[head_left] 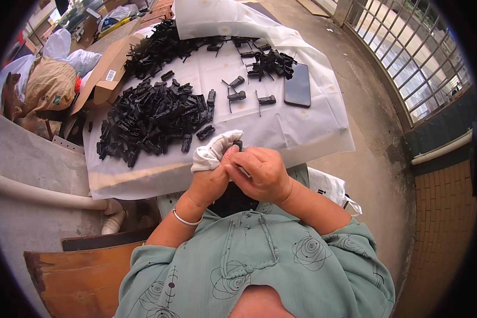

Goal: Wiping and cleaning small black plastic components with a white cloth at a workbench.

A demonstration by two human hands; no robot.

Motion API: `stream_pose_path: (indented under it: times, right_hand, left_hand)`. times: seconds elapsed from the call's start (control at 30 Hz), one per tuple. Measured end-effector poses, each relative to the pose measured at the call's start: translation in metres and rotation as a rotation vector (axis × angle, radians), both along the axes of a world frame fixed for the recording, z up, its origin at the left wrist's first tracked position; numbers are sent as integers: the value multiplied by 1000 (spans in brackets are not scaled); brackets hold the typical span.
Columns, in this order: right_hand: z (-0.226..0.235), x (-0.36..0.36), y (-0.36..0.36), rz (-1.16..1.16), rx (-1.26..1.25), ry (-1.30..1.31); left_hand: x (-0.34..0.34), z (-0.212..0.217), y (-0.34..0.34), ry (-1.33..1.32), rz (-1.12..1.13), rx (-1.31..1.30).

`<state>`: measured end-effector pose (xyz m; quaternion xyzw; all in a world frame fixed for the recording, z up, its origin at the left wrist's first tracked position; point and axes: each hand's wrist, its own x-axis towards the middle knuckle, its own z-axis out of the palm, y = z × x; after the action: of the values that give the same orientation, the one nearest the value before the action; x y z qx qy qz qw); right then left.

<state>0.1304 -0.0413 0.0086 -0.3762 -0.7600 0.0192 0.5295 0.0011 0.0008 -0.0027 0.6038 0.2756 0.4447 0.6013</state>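
Both my hands meet at the near edge of the table, closed around one small black plastic part (238,143). My left hand (208,183) has a white cloth (215,151) about its fingers; whether it is a glove or a loose rag I cannot tell. My right hand (263,170) pinches at the same part, fingers curled, its tips against the left hand. Most of the part is hidden by fingers. Just beyond lie a few loose black parts (205,132) and a large heap of similar black parts (151,119).
A white plastic sheet (281,130) covers the table. Black pieces with thin stems (237,96) lie scattered near a dark phone (297,85). Another black pile (153,50) is at the back. A cardboard box (103,74) stands left, and a barred window (408,58) is at right.
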Motion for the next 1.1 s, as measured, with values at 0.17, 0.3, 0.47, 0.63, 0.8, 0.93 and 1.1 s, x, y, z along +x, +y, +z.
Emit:
stream_pose_path:
  times: [0.17,0.3,0.47,0.63,0.8,0.93,1.1]
  right_hand:
    - [-5,3,6,-178,-343,300]
    - [1,16,9,32,-711,417]
    - [4,22,5,124,-662,258]
    - [2,18,8,140,-684,212]
    - [-4,18,10,204,-780,293]
    - [-13,8,8,114,-776,263]
    - [-15,-2,13,0,-732,253]
  left_hand:
    - [-8,1,0,-28,-137,-225]
    - [-12,6,-3,16,-199,-195]
    - [-12,1,3,107,-42,-4]
    - [-10,4,-2,196,51,81]
    - [-9,9,-3,293,101,454]
    - [-11,2,-2,445,130,666]
    - [-10,-6,0,583,176,680]
